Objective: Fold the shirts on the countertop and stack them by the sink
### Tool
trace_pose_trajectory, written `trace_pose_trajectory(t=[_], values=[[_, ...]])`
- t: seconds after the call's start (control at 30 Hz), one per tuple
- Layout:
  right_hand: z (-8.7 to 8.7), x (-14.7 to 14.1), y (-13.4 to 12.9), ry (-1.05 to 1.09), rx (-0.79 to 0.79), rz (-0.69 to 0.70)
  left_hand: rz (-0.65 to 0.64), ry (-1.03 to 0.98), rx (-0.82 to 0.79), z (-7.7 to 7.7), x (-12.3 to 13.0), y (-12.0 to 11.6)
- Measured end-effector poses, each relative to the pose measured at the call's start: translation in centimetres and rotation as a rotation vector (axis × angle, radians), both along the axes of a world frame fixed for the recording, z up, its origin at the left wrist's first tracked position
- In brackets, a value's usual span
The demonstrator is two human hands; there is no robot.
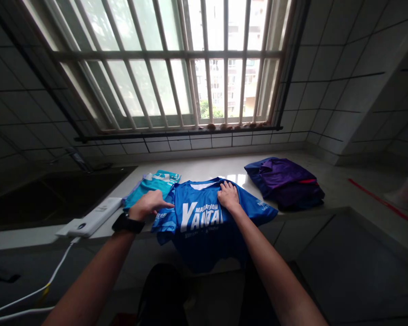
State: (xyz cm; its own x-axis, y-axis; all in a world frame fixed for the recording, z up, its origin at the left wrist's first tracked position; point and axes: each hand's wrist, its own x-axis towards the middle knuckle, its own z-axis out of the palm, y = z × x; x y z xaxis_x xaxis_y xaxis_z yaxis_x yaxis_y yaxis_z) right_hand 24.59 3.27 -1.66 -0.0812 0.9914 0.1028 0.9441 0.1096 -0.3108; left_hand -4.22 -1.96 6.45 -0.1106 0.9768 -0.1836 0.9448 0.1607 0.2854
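A blue T-shirt [204, 203] with white lettering lies face up on the counter, its lower part hanging over the front edge. My right hand [228, 194] rests flat on it beside the neckline, fingers extended. At the shirt's left sleeve is my left hand [149, 203], with a dark band on the wrist. Its thumb and fingers come together at the sleeve cloth, though the fingertips are partly hidden. Behind that hand lies a folded teal garment [149, 186]. Purple and dark blue folded clothes [287, 181] sit in a pile to the right.
A white power strip [100, 217] with a plugged-in cable lies on the left of the counter [211, 160]. Further left is a dark sink [54, 194] with a faucet. A red strip [381, 199] lies at the right. A barred window [177, 68] stands behind.
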Motion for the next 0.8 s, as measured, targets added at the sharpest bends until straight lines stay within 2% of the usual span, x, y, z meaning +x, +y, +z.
trace_pose_trajectory(t=[0.07, 0.1, 0.17, 0.27, 0.4, 0.43, 0.5, 0.57, 0.63, 0.67, 0.73, 0.8], values=[[0.3, 0.8, 0.5, -0.007, -0.023, 0.024, -0.020, -0.004, -0.139, -0.9, 0.5, -1.0], [0.4, 1.2, 0.7, -0.008, -0.026, 0.039, -0.032, 0.026, -0.152, -1.2, 0.8, -1.4], [0.4, 1.9, 1.0, -0.002, -0.020, 0.050, -0.054, 0.114, -0.036, -1.4, 1.0, -1.8], [0.3, 2.2, 1.2, 0.012, 0.004, 0.030, 0.021, 0.225, 0.171, 0.5, 0.4, -1.8], [0.0, 1.8, 1.1, 0.027, 0.035, 0.026, 0.343, 0.384, 0.297, 4.4, -0.6, -1.2], [0.0, 1.8, 1.1, 0.036, 0.040, 0.037, 0.377, 0.451, 0.358, 4.9, -0.3, -0.9], [0.0, 1.7, 1.0, 0.053, 0.041, 0.059, 0.304, 0.568, 0.479, 5.0, 1.1, -0.1], [0.0, 1.8, 1.0, 0.052, 0.038, 0.062, 0.075, 0.584, 0.484, 3.8, 3.5, 0.9], [0.0, 1.8, 1.0, 0.038, 0.034, 0.061, -0.204, 0.499, 0.412, 1.4, 6.1, 2.1], [0.0, 1.9, 0.9, 0.027, 0.030, 0.065, -0.299, 0.448, 0.393, 0.0, 7.2, 2.7], [0.0, 1.8, 1.0, 0.002, 0.006, 0.076, -0.372, 0.372, 0.357, -3.0, 8.6, 3.9], [0.1, 1.7, 1.1, -0.018, -0.033, 0.081, -0.358, 0.308, 0.364, -5.4, 8.9, 4.8]])
